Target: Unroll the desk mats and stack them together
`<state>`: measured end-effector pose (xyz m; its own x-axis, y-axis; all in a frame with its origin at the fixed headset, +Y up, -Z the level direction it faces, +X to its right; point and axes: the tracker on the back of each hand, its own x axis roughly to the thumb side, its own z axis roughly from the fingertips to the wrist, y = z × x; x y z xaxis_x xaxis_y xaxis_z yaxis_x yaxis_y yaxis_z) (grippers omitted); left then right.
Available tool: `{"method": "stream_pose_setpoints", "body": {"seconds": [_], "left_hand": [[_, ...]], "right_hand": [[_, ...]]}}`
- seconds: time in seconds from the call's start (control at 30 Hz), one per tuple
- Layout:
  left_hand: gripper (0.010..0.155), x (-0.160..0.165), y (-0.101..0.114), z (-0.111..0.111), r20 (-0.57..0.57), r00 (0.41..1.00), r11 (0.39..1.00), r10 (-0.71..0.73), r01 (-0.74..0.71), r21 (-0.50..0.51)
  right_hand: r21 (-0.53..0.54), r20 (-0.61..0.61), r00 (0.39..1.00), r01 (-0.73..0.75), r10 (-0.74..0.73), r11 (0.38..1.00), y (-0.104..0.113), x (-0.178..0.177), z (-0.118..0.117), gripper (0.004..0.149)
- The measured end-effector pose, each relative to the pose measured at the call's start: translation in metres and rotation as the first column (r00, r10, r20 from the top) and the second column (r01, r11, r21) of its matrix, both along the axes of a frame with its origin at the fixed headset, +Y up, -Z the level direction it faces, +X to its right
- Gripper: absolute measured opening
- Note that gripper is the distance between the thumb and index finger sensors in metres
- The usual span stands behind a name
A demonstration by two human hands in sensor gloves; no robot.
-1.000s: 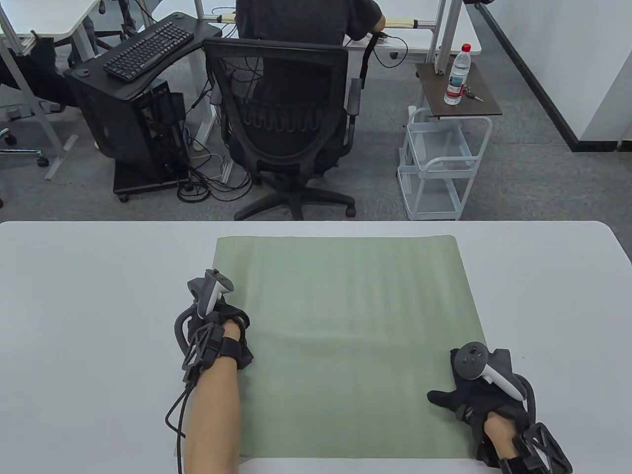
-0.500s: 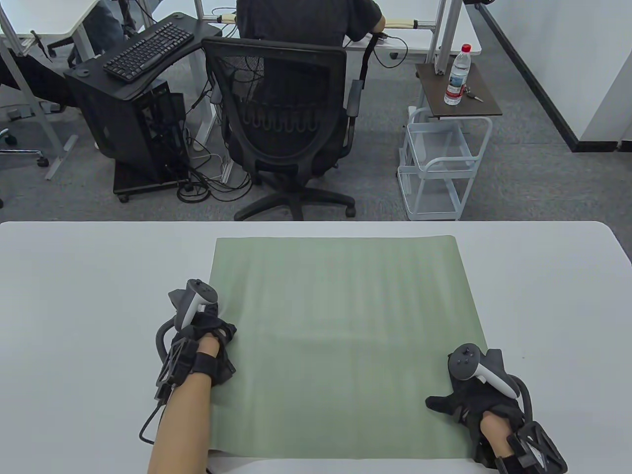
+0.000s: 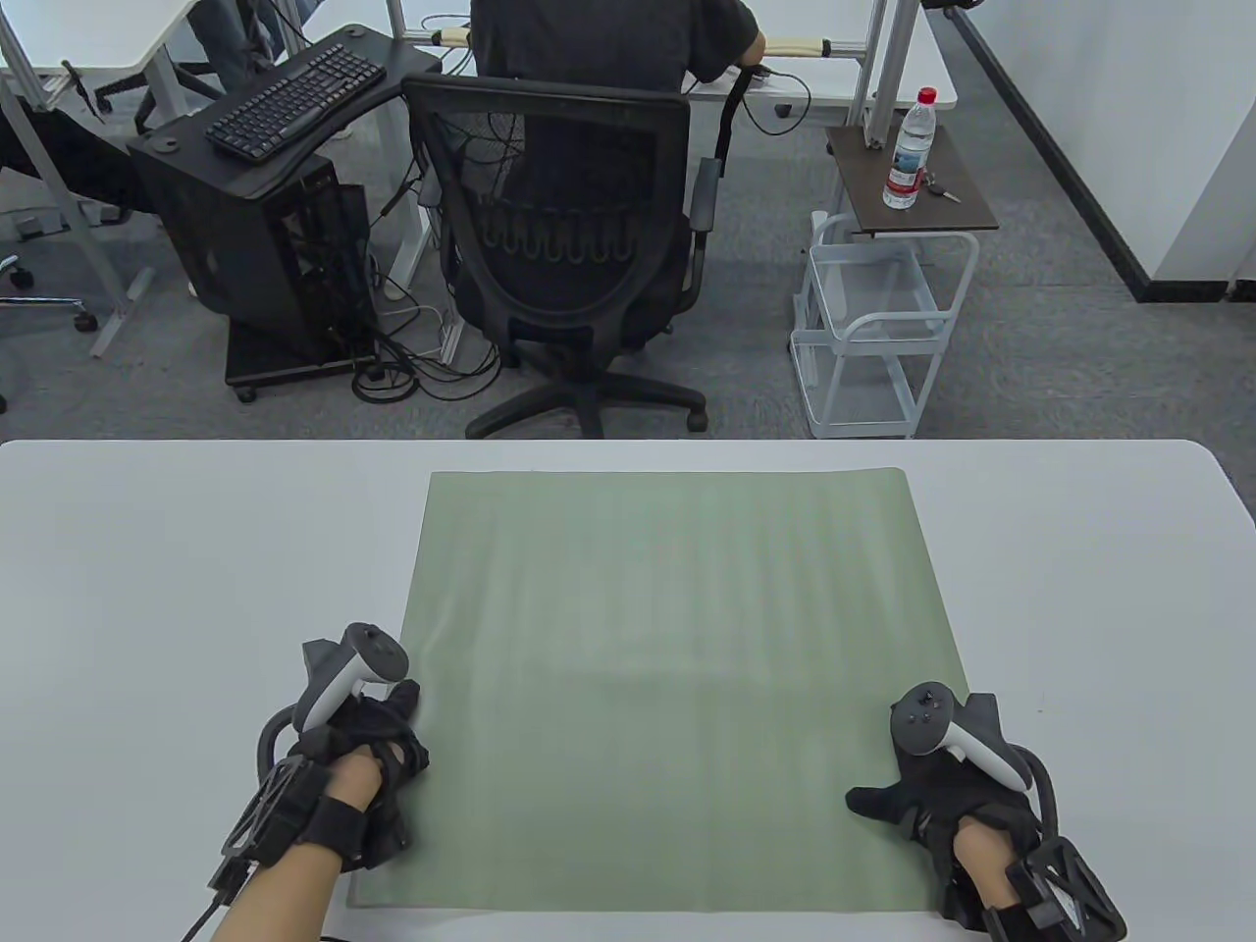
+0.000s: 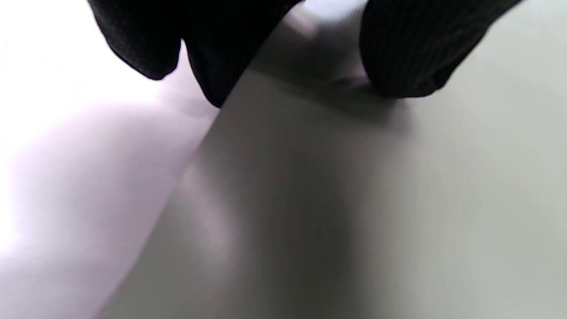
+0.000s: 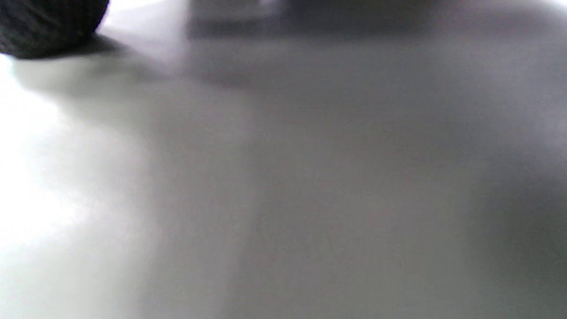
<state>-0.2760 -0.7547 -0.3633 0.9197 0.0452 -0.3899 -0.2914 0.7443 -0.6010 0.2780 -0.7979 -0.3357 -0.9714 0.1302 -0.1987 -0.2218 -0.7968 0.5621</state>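
A pale green desk mat [image 3: 667,667] lies unrolled and flat in the middle of the white table [image 3: 147,589]. My left hand [image 3: 383,731] is at the mat's left edge near the front corner. In the left wrist view the thumb [image 4: 398,57] lies on top of the mat [image 4: 354,199] and the other fingers [image 4: 212,53] sit at its edge, pinching it. My right hand [image 3: 913,800] rests on the mat's right edge near the front corner with the thumb spread out. In the right wrist view one fingertip [image 5: 44,26] touches the surface.
Beyond the table's far edge stand a black office chair [image 3: 559,245] with a seated person, a white wire cart [image 3: 873,324] and a small side table with a water bottle [image 3: 908,147]. Bare tabletop lies on both sides of the mat.
My left hand has moved toward me and to the left along the mat's left edge. The mat's front left corner now lies further left. My right hand has stayed in place.
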Motion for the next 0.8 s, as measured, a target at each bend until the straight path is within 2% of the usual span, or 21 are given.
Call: {"method": "stream_pose_setpoints", "body": {"seconds": [0.3,0.6,0.7,0.8], "left_hand": [[0.079,0.023,0.002,0.034,0.168,0.964,0.974,-0.207,0.219,-0.056],[0.088,0.034,-0.015,0.053,0.292,0.905,0.931,-0.308,0.35,-0.106],[0.086,0.035,-0.014,0.056,0.311,0.893,0.929,-0.325,0.363,-0.07],[0.083,0.038,-0.01,0.061,0.354,0.852,0.905,-0.386,0.424,-0.032]], "right_hand": [[-0.001,-0.001,1.0,0.0,0.0,1.0,0.0,0.0,0.0,0.104],[-0.004,-0.003,1.0,0.0,0.0,1.0,0.001,-0.001,0.0,0.104],[-0.004,-0.004,1.0,-0.003,0.003,1.0,0.001,-0.001,-0.001,0.104],[-0.003,-0.004,1.0,-0.004,0.004,1.0,0.001,-0.001,-0.001,0.104]]}}
